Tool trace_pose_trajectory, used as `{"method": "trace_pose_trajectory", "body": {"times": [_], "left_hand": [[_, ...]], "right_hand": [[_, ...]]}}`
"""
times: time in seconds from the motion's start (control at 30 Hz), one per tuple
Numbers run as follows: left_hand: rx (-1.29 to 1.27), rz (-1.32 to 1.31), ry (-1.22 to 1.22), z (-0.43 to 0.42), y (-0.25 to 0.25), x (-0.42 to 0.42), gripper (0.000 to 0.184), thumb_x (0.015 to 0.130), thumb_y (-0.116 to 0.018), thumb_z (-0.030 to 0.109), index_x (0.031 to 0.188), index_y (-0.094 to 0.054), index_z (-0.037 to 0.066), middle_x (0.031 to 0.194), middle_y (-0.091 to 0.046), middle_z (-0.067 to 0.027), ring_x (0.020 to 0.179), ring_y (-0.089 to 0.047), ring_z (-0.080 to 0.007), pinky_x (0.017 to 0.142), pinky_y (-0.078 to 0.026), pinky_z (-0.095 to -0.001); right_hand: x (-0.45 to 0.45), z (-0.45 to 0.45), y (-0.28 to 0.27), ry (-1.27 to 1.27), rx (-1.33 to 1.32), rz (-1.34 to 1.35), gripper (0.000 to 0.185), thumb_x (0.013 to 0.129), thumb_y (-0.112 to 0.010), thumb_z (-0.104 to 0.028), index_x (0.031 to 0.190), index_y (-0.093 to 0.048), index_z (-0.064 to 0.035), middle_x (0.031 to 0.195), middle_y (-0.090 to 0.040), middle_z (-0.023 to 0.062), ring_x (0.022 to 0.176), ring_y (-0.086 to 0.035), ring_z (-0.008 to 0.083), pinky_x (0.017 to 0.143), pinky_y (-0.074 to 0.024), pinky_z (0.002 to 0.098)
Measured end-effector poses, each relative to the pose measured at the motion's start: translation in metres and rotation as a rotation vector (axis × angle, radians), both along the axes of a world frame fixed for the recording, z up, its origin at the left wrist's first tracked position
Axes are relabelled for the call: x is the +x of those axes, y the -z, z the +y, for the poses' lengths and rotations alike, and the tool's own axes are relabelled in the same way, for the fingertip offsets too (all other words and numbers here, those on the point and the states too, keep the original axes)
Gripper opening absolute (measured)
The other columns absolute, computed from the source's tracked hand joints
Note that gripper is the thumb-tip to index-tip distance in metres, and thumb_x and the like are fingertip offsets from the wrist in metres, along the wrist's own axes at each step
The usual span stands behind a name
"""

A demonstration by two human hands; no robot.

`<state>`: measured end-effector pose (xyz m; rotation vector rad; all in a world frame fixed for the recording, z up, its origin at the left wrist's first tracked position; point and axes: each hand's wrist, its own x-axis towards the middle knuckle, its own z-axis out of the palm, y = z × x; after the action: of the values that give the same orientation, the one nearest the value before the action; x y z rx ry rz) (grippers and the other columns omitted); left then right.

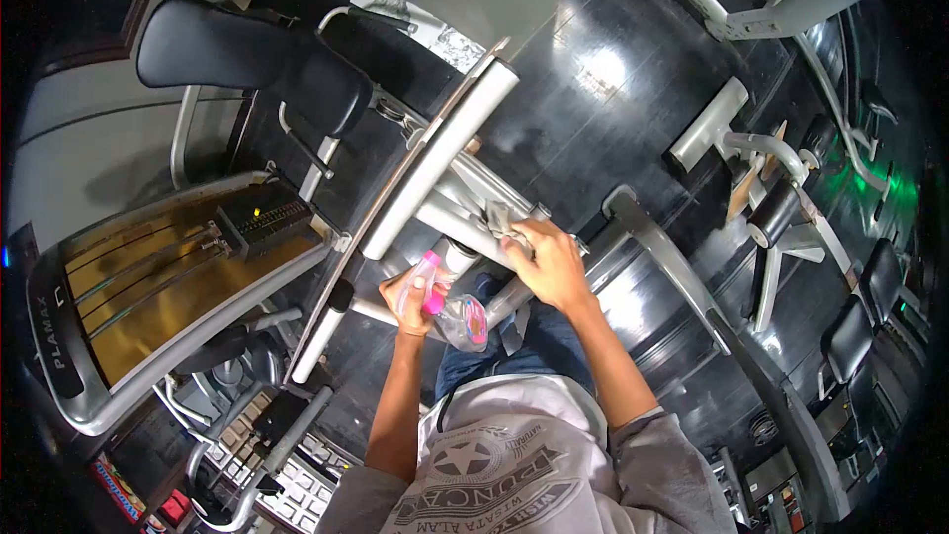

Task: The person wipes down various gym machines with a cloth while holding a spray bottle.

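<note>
Clear spray bottle (463, 324) with pink trigger head, held in front of the person's lap, tilted; left hand (408, 299) closed around its neck just under the trigger. Grey cloth (500, 219) bunched in the right hand (547, 262), pinched between thumb and fingers, at the end of a silver tube (460, 221) on the gym machine; exact contact under the cloth hidden. Thicker pale tube (440, 158) runs diagonally just beyond the hands. Further left, weight stack (259, 222) behind a gold-tinted panel marked PLAMAX; above it, black padded seat (237, 59). Dark shiny floor (583, 119) ahead. Off right, another machine with black roller pad (774, 213), well apart from the hands. Person wears grey-and-white printed shirt (494, 465), blue jeans (559, 344).
</note>
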<state>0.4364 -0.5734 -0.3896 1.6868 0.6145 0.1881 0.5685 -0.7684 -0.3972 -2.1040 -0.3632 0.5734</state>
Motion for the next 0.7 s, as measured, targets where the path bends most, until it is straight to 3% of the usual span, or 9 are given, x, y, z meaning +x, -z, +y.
{"method": "trace_pose_trajectory", "body": {"times": [0.07,0.1,0.23,0.47,0.53,0.63,0.7], "left_hand": [[0.031,-0.014,-0.007,-0.004,-0.002,0.004,0.068,0.091,-0.05,0.054,0.083,-0.068,-0.01,0.066,-0.066,-0.0138,0.055,-0.064,-0.0181,0.052,-0.051,-0.0288],[0.061,-0.025,-0.022,-0.005,-0.002,0.005,0.064,0.092,-0.047,0.049,0.081,-0.068,-0.01,0.063,-0.065,-0.014,0.053,-0.063,-0.0182,0.051,-0.05,-0.0289],[0.079,-0.043,-0.021,-0.006,-0.001,0.006,0.062,0.092,-0.048,0.047,0.08,-0.068,-0.01,0.062,-0.065,-0.0137,0.053,-0.063,-0.0184,0.051,-0.05,-0.029],[0.054,-0.011,-0.027,-0.006,-0.006,0.007,0.06,0.09,-0.05,0.048,0.08,-0.068,-0.009,0.063,-0.065,-0.0132,0.052,-0.063,-0.0186,0.051,-0.05,-0.0289],[0.053,-0.002,-0.023,-0.004,-0.005,0.006,0.06,0.089,-0.05,0.048,0.081,-0.068,-0.009,0.064,-0.065,-0.0131,0.052,-0.063,-0.0187,0.051,-0.05,-0.0289],[0.078,0.011,0.03,0.0,-0.003,0.003,0.07,0.092,-0.047,0.058,0.082,-0.069,-0.008,0.065,-0.066,-0.0118,0.055,-0.064,-0.0174,0.051,-0.05,-0.028],[0.107,0.008,0.025,-0.002,-0.003,0.005,0.07,0.092,-0.046,0.057,0.08,-0.069,-0.007,0.064,-0.066,-0.0117,0.054,-0.065,-0.0179,0.051,-0.05,-0.028]], "right_hand": [[-0.004,-0.023,0.015,-0.096,-0.095,0.045,0.034,0.085,-0.063,-0.031,0.104,-0.071,-0.0037,0.1,-0.07,0.0174,0.097,-0.065,0.0346,0.082,-0.0523,0.0427],[-0.006,-0.03,0.021,-0.124,-0.17,0.003,0.042,0.087,-0.057,-0.041,0.103,-0.072,-0.0056,0.095,-0.071,0.02,0.091,-0.067,0.0374,0.085,-0.0515,0.0472],[0.008,-0.021,0.045,-0.168,-0.358,0.149,0.039,0.089,-0.056,-0.04,0.089,-0.072,-0.0049,0.082,-0.069,0.023,0.08,-0.068,0.0401,0.081,-0.0525,0.0484],[0.057,0.069,0.049,-0.2,-0.111,0.095,0.033,0.089,-0.055,-0.034,0.093,-0.073,-0.0056,0.085,-0.069,0.0242,0.085,-0.067,0.0414,0.082,-0.0525,0.0491],[0.066,0.106,0.058,-0.269,-0.077,-0.025,0.032,0.089,-0.055,-0.031,0.095,-0.073,-0.0057,0.086,-0.069,0.0249,0.086,-0.067,0.0419,0.083,-0.0526,0.0495],[0.079,0.116,0.054,-0.365,-0.232,0.086,0.032,0.09,-0.056,-0.033,0.099,-0.073,-0.0075,0.091,-0.069,0.024,0.088,-0.067,0.0417,0.083,-0.0525,0.0492],[0.068,0.096,0.061,-0.31,-0.097,0.109,0.034,0.089,-0.056,-0.036,0.102,-0.073,-0.0082,0.093,-0.069,0.023,0.09,-0.067,0.0414,0.084,-0.0525,0.0485]]}}
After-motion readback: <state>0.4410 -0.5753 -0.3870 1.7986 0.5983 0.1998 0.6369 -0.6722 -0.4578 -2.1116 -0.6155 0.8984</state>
